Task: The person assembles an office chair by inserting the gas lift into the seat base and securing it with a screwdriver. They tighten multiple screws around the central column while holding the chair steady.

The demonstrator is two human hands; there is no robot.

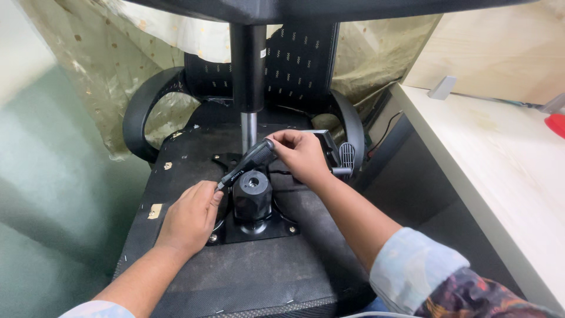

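Upturned black office chair (194, 147) with seat underside facing up, pale desk (500, 171) at right, black metal mechanism plate (259, 227) bolted at centre, right hand (301, 154) fingers closed around black screwdriver handle (253, 160), left hand (191, 215) fingers curled at its tip, resting on the plate

A small white rectangular label (263, 53) sits high on the black column (248, 65), far centre; nothing else labelled.

The left hand (191, 215) hides the tip of the black-handled screwdriver (247, 163), and a red object (556, 125) at three o'clock is cut off by the edge.
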